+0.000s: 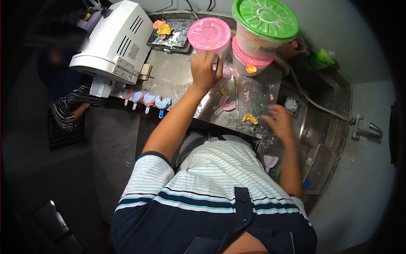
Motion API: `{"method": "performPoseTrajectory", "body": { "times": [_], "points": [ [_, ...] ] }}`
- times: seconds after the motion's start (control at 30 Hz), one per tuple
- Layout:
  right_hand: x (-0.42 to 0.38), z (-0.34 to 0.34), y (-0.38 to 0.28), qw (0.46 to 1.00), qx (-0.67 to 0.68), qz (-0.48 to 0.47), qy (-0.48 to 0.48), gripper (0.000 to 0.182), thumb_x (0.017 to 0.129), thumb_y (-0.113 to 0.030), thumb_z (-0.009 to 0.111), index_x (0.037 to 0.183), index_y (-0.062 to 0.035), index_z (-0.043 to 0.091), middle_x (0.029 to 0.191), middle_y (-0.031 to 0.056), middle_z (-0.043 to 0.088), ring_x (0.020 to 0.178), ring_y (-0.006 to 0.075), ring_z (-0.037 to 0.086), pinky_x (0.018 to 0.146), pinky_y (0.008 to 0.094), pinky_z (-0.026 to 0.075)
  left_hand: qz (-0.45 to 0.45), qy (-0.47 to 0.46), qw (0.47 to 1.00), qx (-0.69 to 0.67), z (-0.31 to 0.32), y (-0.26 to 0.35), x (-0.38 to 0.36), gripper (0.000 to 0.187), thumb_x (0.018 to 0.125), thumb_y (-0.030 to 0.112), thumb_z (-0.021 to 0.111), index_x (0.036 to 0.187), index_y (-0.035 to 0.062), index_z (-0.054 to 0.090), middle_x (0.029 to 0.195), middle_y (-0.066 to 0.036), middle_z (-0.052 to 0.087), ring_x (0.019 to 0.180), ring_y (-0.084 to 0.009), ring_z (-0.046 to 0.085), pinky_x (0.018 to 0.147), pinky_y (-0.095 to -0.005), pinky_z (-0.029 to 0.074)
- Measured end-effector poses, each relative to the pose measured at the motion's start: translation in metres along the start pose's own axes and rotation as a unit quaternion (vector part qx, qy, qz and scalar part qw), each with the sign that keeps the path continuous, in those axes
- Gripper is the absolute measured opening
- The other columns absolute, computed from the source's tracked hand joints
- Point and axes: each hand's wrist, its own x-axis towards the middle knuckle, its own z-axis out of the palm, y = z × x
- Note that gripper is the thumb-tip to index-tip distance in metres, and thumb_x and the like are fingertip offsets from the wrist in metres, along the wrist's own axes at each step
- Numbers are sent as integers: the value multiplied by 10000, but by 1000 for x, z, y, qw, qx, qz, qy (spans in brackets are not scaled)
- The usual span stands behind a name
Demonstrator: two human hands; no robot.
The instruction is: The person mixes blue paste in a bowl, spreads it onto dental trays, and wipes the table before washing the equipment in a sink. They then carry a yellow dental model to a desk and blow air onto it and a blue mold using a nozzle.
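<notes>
My left hand (206, 72) reaches over the metal worktop, just in front of the tub with the pink lid (209, 34). Its fingers are bent around or beside a pale tray handle; whether it grips this I cannot tell. A pink dental tray (227, 103) lies below and right of that hand. My right hand (278, 122) hangs over the worktop's right edge, fingers apart and holding nothing, beside a yellow horseshoe-shaped piece (250, 118). Several trays filled with blue and pink material (149, 100) stand in a row at the left front edge.
A white machine (112, 44) stands at the left. Behind are a black slab (179, 38) and stacked tubs with a green lid (266, 17). At the right are a sink (319, 114), a hose and a tap (368, 130). Another person's arm (80, 111) shows far left.
</notes>
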Motion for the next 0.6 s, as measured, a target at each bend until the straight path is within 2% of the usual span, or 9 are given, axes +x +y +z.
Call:
{"method": "performPoseTrajectory", "body": {
  "times": [0.03, 0.1, 0.3, 0.37, 0.4, 0.43, 0.5, 0.53, 0.6],
  "points": [
    [13, 30, -24, 993, -73, -17, -88, 479, 723, -185, 783, 1121, -21, 573, 1126, 133, 594, 1021, 270, 597, 866, 363, 482, -46, -59, 996, -39, 8, -3, -30, 128, 783, 129, 681, 762, 68, 571, 756, -108, 584, 654, -296, 569, 590, -398, 424],
    [30, 90, -31, 980, -100, -144, -96, 528, 702, -192, 774, 1157, -24, 565, 1115, 169, 535, 1098, 343, 509, 944, 387, 417, -214, -162, 963, -4, 20, -7, -68, 153, 803, 192, 676, 842, 51, 632, 814, -137, 606, 758, -329, 619, 663, -413, 487],
    [36, 126, -36, 955, -250, -146, -56, 357, 689, -87, 752, 1011, -23, 612, 1059, 148, 540, 1024, 326, 525, 878, 401, 435, -278, -247, 928, 14, 43, -32, -87, 201, 827, 214, 639, 911, 33, 656, 877, -191, 606, 837, -360, 610, 725, -438, 491],
    [24, 116, -36, 981, -109, -160, -12, 353, 669, -50, 757, 993, -16, 619, 1031, 146, 546, 979, 342, 537, 852, 400, 443, -254, -241, 936, 25, 48, -39, -88, 189, 839, 200, 601, 887, 24, 647, 887, -189, 603, 822, -369, 606, 724, -446, 490],
    [19, 112, -31, 980, -84, -176, 30, 353, 674, -32, 770, 993, -13, 620, 1017, 116, 553, 925, 255, 566, 796, 341, 462, -248, -217, 944, 29, 40, -32, -80, 185, 849, 190, 568, 838, 16, 633, 868, -190, 601, 808, -376, 601, 709, -453, 486],
    [11, 107, -26, 981, -88, -166, 41, 353, 674, -32, 770, 993, -13, 620, 1017, 116, 553, 925, 255, 566, 796, 341, 462, -212, -184, 959, 30, 27, -25, -76, 171, 842, 172, 582, 791, 13, 619, 831, -178, 603, 778, -356, 603, 677, -442, 481],
    [-10, 85, -32, 989, 130, -11, 67, 328, 712, -66, 787, 988, -13, 618, 1026, 79, 546, 954, 176, 568, 819, 311, 473, -184, -136, 974, -10, 10, -13, -74, 139, 817, 151, 630, 773, 20, 619, 782, -151, 604, 719, -324, 604, 640, -416, 476],
    [-17, 79, -16, 978, 194, -16, 81, 308, 740, -85, 792, 984, -22, 615, 1098, 45, 538, 946, 109, 561, 763, 239, 487, -158, -150, 974, -53, 1, 9, -70, 127, 805, 141, 652, 774, 22, 621, 772, -141, 608, 677, -305, 598, 613, -401, 471],
    [-36, 68, -17, 946, 297, 14, 128, 315, 742, -74, 790, 998, -27, 612, 1121, 46, 545, 940, 114, 570, 744, 225, 488, -154, -201, 953, -165, -12, 58, -74, 90, 784, 90, 688, 799, 31, 622, 753, -120, 618, 575, -250, 568, 538, -360, 450]
  ]
}}
